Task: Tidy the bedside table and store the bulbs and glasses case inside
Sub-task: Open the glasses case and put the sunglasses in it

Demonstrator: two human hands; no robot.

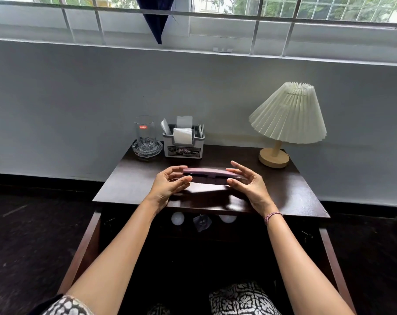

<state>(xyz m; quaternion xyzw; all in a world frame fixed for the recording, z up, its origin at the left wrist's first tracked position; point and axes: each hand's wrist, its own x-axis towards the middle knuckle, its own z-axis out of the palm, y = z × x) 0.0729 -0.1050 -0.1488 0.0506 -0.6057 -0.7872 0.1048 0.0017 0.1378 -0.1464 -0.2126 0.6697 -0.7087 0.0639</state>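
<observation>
Mauve glasses case [207,176] at the bedside table's [283,189] middle; left hand [170,184] at 9 o'clock, right hand [249,183] at 3, curved fingers and thumbs clasping its ends (probably rigid, light, slippery): good holds.

The table [272,185] carries one glasses case [206,176], one drinking glass [144,130], one cut-glass dish [147,152], one napkin holder [183,147] and one pleated lamp [288,117]. Two white bulbs show below its front edge, a left bulb [177,218] and a right bulb [227,218], with one dark crumpled scrap [202,222] between them. Two hands are in view, a left hand [168,183] and a right hand [249,180].
</observation>
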